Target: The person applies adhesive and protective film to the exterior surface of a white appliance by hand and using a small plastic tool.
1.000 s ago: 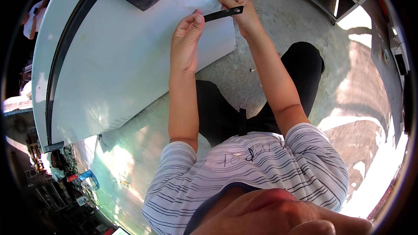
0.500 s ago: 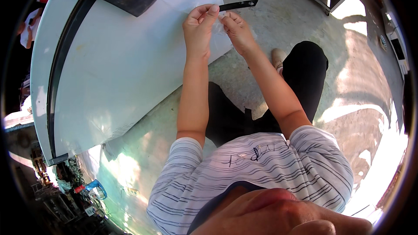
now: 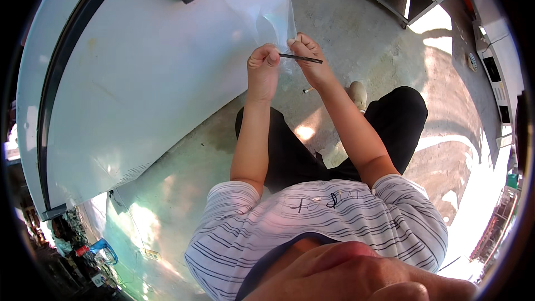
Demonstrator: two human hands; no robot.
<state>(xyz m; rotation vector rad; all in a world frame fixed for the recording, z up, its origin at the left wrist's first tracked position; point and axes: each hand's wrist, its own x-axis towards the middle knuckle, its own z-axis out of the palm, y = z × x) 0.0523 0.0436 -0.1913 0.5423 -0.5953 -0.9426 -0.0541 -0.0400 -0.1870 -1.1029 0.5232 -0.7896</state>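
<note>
Clamping the left hand [image 3: 262, 77] on one end of a thin, straight black strip [image 3: 301, 58], pointing it rightward across the right hand [image 3: 314, 72]; pinching clear plastic film [image 3: 274, 21] with the latter.

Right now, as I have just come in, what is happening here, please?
Someone's left hand holds a thin black strip near one end. The strip's other end passes in front of the right hand, which seems to pinch clear film. Both hands are beside a large white panel.
</note>
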